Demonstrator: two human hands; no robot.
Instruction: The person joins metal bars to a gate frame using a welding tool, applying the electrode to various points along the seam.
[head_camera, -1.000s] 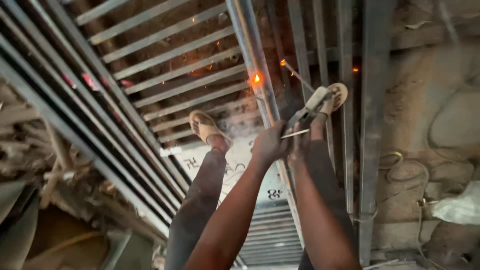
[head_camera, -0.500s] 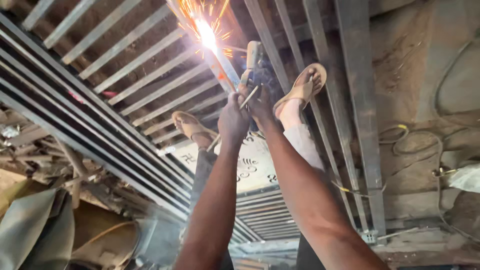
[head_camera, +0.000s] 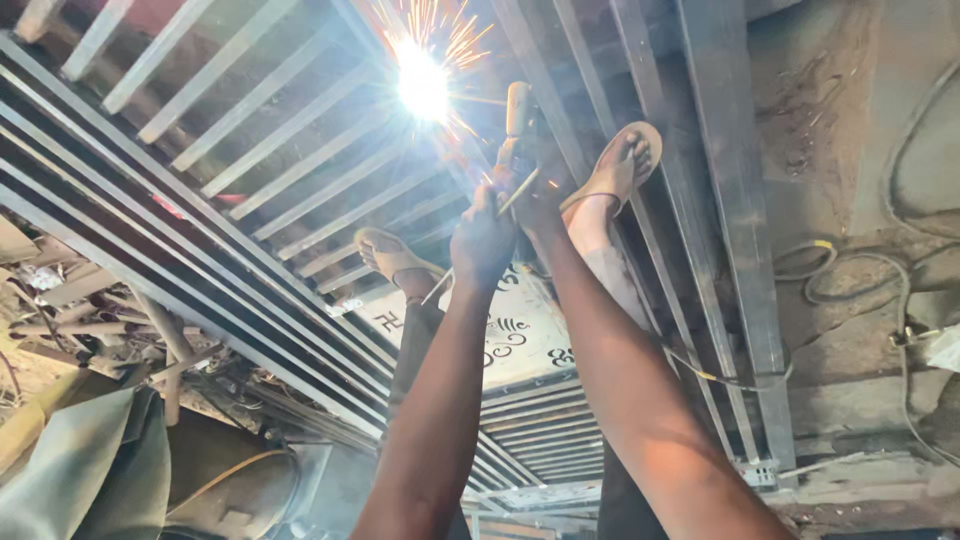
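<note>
Looking down from the head camera, both arms stretch forward over a metal gate frame (head_camera: 230, 215) of long parallel bars that lies flat on the ground. The left hand (head_camera: 482, 243) is clenched, its grip wrapped around a thin welding rod (head_camera: 437, 287) whose lower end sticks out below the fist. The right hand (head_camera: 535, 205) sits just beside it, touching it, and grips the electrode holder (head_camera: 517, 125), which points up toward the bars. A bright white arc (head_camera: 424, 85) burns at a bar just left of the holder, throwing orange sparks outward. Two sandalled feet rest on the frame: the left foot (head_camera: 390, 255) on the bars left of the hands, the right foot (head_camera: 618, 165) on a bar beside the right hand. A pale panel with dark curled ornament (head_camera: 520, 340) lies under the arms. Cables (head_camera: 860, 275) trail across the dirt floor at the right, and scrap metal (head_camera: 90, 310) is heaped at the left.
</note>
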